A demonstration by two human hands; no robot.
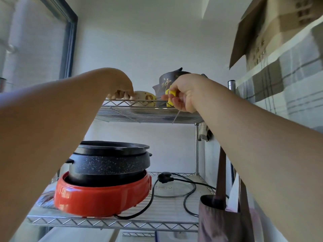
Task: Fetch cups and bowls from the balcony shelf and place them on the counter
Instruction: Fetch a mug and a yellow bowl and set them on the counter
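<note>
Both arms extend upward and forward to the top tier of a wire shelf [148, 114]. The left hand [120, 84] is palm-down, wrist flexed, with its fingers [122, 93] curled over the near rim of a cream bowl [145, 97]; the hand grips that rim. The bowl sits on the top tier, left of centre, and carries a round brownish emblem whose detail is not legible.

The right hand [183, 92] is raised to the same tier, knuckles outward, fingers closed around the handle of a yellow cup [170, 96]. The cup stands at the tier's front edge, just beside a dark jug [167, 84] marked with pale brush characters, not readable here.

On the lower tier, a black pot [111, 161] sits in a red cooker base [103, 196], with a black power cord [174, 186] lying to its right. Faint lettering on a clear lid under the cord is illegible.
</note>
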